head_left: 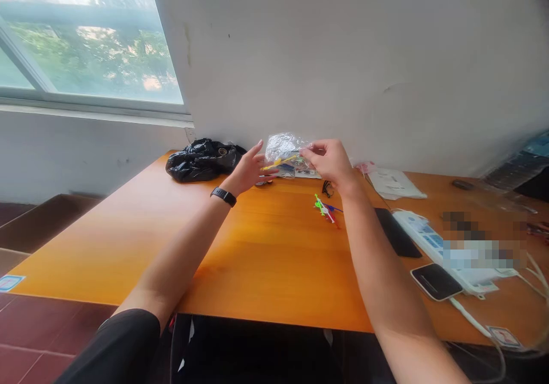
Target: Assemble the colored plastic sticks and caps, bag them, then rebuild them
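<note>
A crinkled clear plastic bag (285, 145) is pinched in the fingers of my right hand (330, 161) above the far part of the table. A thin yellow piece (281, 162) shows at the bag's lower side; whether it lies inside or in front I cannot tell. Beside the bag's left edge, my left hand (249, 171) has its fingers spread, close to the yellow piece's end. Below my right hand, small green, white, red and blue plastic pieces (325, 208) lie on the table (257, 258). A small black curled item (327, 188) lies just behind them.
A black plastic bag (206, 161) sits at the back left, near the wall. On the right are a black flat slab (397, 232), a phone (436, 281), a white power strip (422, 232) with cables, a white packet (397, 183) and a mouse (462, 184).
</note>
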Demonstrator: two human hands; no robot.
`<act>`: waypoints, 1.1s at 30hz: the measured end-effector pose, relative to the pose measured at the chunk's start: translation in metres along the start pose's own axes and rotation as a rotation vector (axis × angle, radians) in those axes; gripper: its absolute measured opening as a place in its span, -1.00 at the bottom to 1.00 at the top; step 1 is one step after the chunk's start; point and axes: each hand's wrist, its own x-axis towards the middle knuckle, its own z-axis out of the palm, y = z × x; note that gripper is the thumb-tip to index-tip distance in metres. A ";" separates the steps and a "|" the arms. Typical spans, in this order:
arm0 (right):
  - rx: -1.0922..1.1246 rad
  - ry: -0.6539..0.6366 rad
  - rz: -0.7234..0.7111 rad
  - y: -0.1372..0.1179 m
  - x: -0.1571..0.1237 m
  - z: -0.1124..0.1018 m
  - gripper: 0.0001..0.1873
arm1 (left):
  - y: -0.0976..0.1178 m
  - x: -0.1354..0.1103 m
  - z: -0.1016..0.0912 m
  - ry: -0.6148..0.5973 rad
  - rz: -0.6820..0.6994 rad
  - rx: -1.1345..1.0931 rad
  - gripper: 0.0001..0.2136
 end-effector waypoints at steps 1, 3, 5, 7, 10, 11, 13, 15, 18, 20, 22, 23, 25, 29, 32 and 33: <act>0.009 -0.017 0.009 0.002 0.000 -0.003 -0.54 | 0.001 -0.002 0.003 -0.069 -0.048 -0.147 -0.35; -0.015 -0.104 0.031 0.006 0.000 -0.007 -0.48 | 0.000 -0.008 0.012 -0.098 -0.096 -0.357 -0.52; -0.060 -0.209 0.048 0.011 0.000 -0.011 -0.43 | -0.005 -0.012 0.021 -0.088 -0.103 -0.361 -0.64; -0.101 -0.314 0.070 0.016 0.000 -0.012 -0.40 | -0.014 -0.013 0.029 -0.101 -0.122 -0.253 -0.65; -0.132 -0.474 0.098 0.024 0.000 -0.013 -0.43 | -0.028 -0.010 0.034 -0.088 -0.122 -0.096 -0.57; -0.127 -0.531 0.100 0.025 0.000 -0.014 -0.45 | -0.031 -0.009 0.035 -0.065 -0.107 -0.069 -0.55; -0.103 -0.618 0.104 0.026 0.000 -0.017 -0.46 | -0.036 -0.006 0.035 -0.022 -0.062 -0.029 -0.54; -0.097 -0.655 0.121 0.024 -0.001 -0.020 -0.46 | -0.036 -0.006 0.034 0.010 -0.017 0.001 -0.54; -0.108 -0.629 0.146 0.022 -0.002 -0.022 -0.45 | -0.033 -0.015 0.034 0.029 -0.022 -0.075 -0.56; -0.091 -0.617 0.147 0.024 -0.002 -0.019 -0.44 | -0.034 -0.027 0.035 0.005 -0.089 -0.216 -0.60; -0.069 -0.623 0.139 0.030 0.000 -0.012 -0.42 | -0.040 -0.044 0.036 -0.031 -0.170 -0.328 -0.63; -0.061 -0.631 0.132 0.033 0.001 -0.008 -0.41 | -0.043 -0.053 0.035 -0.046 -0.195 -0.362 -0.64; -0.048 -0.651 0.111 0.041 0.004 0.000 -0.40 | -0.051 -0.070 0.032 -0.079 -0.227 -0.384 -0.64; -0.033 -0.697 0.063 0.051 0.007 0.011 -0.45 | -0.058 -0.094 0.023 -0.126 -0.287 -0.333 -0.53; -0.018 -0.705 0.070 0.053 0.007 0.013 -0.47 | -0.055 -0.101 0.019 -0.100 -0.307 -0.280 -0.40; -0.014 -0.703 0.076 0.053 0.007 0.014 -0.47 | -0.054 -0.102 0.019 -0.072 -0.308 -0.265 -0.37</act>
